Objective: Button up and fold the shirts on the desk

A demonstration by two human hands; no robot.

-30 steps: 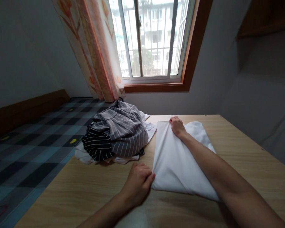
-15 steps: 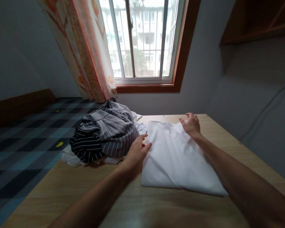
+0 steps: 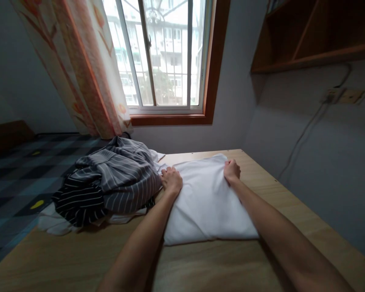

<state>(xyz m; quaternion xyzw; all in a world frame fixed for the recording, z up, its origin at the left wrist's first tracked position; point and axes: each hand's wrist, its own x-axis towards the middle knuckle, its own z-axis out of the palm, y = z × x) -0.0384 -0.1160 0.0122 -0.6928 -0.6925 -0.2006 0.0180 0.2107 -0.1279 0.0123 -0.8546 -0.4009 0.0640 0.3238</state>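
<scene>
A folded white garment (image 3: pixel 205 202) lies on the wooden table (image 3: pixel 79 259) in front of me. My left hand (image 3: pixel 171 179) rests closed on the garment's far left edge, its fingers curled around the cloth. My right hand (image 3: pixel 231 170) is closed on the far right edge, gripping the fabric there. Both forearms stretch over the garment from the near side. Just to the left of my left hand is a heap of striped clothes (image 3: pixel 109 182), grey on top and black with white stripes below.
The table runs along the grey wall (image 3: pixel 307 134) on the right. A window (image 3: pixel 158 56) with an orange curtain (image 3: pixel 79 69) is at the back. A checked bedspread (image 3: pixel 15 170) lies to the left. A wooden shelf (image 3: pixel 307 36) hangs top right.
My left hand moved from the garment's near left corner up to its far left edge. My right hand shifted right along the far edge and closed. The view turned to the right.
</scene>
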